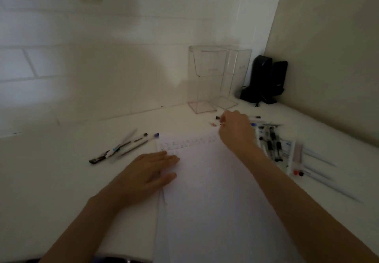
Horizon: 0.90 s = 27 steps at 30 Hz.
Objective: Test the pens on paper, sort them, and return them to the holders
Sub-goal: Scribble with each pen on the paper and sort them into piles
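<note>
Left hand (147, 172) lies flat on the left edge of the smooth white paper (205, 191), fingers straight, pressing it to the matte surface (61, 180). Right hand (235, 133) is out past the sheet's far right corner, fingers curled, pinching a thin red-tipped pen (213, 124). Just beyond, two clear square-sided holders (207, 82) stand together against the wall. A loose pile of pens (272, 141) crowds the right; a few slim pens (123, 145) lie left, with open room beyond them.

No legible txt; paper (205, 180) scribbles too faint.
</note>
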{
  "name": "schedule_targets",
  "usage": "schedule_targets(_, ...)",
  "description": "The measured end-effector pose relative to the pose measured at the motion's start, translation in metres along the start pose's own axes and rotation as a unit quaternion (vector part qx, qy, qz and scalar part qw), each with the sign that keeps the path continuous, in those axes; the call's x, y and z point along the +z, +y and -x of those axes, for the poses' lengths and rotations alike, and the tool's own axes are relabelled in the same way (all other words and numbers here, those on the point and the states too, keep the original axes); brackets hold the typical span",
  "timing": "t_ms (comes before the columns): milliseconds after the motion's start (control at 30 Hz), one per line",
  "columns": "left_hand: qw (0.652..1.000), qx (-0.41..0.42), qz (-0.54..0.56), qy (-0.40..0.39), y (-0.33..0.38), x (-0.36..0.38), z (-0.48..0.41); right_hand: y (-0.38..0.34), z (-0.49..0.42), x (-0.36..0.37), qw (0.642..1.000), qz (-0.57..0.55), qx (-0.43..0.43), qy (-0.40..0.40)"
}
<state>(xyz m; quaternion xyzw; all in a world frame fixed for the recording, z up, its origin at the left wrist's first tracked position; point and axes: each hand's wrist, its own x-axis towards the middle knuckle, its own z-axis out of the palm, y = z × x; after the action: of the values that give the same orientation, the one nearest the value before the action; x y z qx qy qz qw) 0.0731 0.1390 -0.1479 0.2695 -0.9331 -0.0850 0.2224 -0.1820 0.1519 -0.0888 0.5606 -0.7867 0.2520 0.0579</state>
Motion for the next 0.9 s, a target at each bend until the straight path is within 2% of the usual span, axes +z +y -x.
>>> schedule_targets(67, 1.0, -0.008, 0.022, 0.014, -0.003, 0.004, 0.0, 0.026, 0.003, -0.009, 0.997, 0.068, 0.043, 0.012)
schedule_targets(133, 0.999, -0.001, 0.032, 0.029, -0.005, 0.004, -0.001, 0.043, 0.004, -0.008, 0.993, 0.089, 0.074, 0.019)
schedule_targets(233, 0.999, -0.005, 0.036, 0.022, -0.006, 0.005, -0.001, 0.057, 0.004, 0.005, 0.988, 0.132, 0.077, -0.024)
schedule_targets(300, 0.999, 0.0, 0.04, 0.025, -0.004, 0.004, -0.001, 0.06, 0.006, 0.012, 0.985, 0.155, 0.078, -0.016)
schedule_targets(467, 0.996, -0.021, 0.076, 0.045, 0.003, -0.001, 0.0, 0.056, 0.009, 0.003, 0.987, 0.109, 0.064, 0.097)
schedule_targets(567, 0.993, -0.063, 0.078, 0.066, 0.006, -0.004, 0.001, 0.042, 0.011, -0.009, 0.99, 0.024, -0.003, 0.141)
schedule_targets(633, 0.982, -0.108, 0.103, 0.113, 0.003, -0.006, 0.001, 0.03, 0.014, -0.012, 0.991, -0.035, -0.074, 0.105)
schedule_targets(733, 0.962, -0.175, 0.124, 0.17, -0.001, -0.008, 0.0, 0.018, 0.018, -0.003, 0.99, 0.022, -0.136, -0.042)
schedule_targets(833, 0.978, -0.119, 0.089, 0.147, 0.0, -0.008, 0.0, 0.014, 0.024, 0.005, 0.98, 0.06, -0.105, -0.16)
schedule_targets(900, 0.991, -0.07, 0.071, 0.084, -0.001, -0.005, 0.0, 0.009, 0.026, 0.005, 0.976, 0.071, -0.121, -0.166)
